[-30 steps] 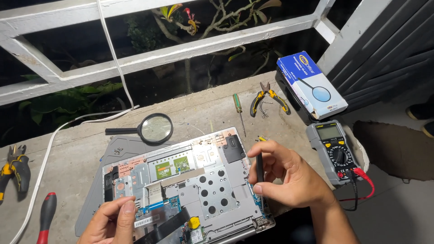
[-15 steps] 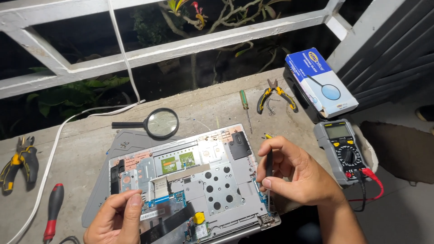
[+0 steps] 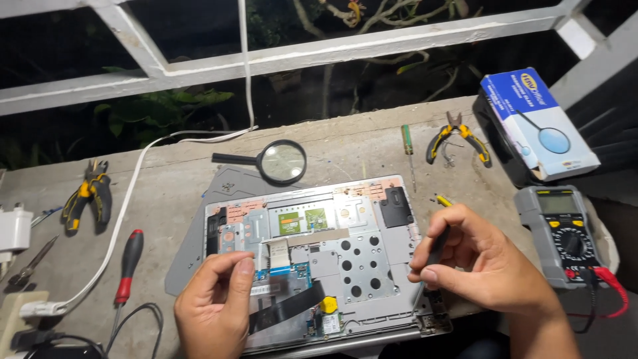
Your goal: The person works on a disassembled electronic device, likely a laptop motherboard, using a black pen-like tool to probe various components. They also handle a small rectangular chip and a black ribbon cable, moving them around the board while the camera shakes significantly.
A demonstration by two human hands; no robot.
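Opened laptop chassis [image 3: 312, 259] lies flat at tabletop [image 3: 345, 143] centre, internals up. Our left hand [image 3: 216, 302] rests on its lower left area, thumb and forefinger pinched near flat black ribbon cable [image 3: 286, 307]; cannot tell whether grip holds anything. Our right hand [image 3: 482, 259] closed around dark-handled screwdriver [image 3: 435, 256], tip down at chassis right edge. Magnifying glass [image 3: 282, 161] just beyond chassis. Multimeter [image 3: 565, 233] right of right hand. Red-handled screwdriver [image 3: 128, 266] lies left.
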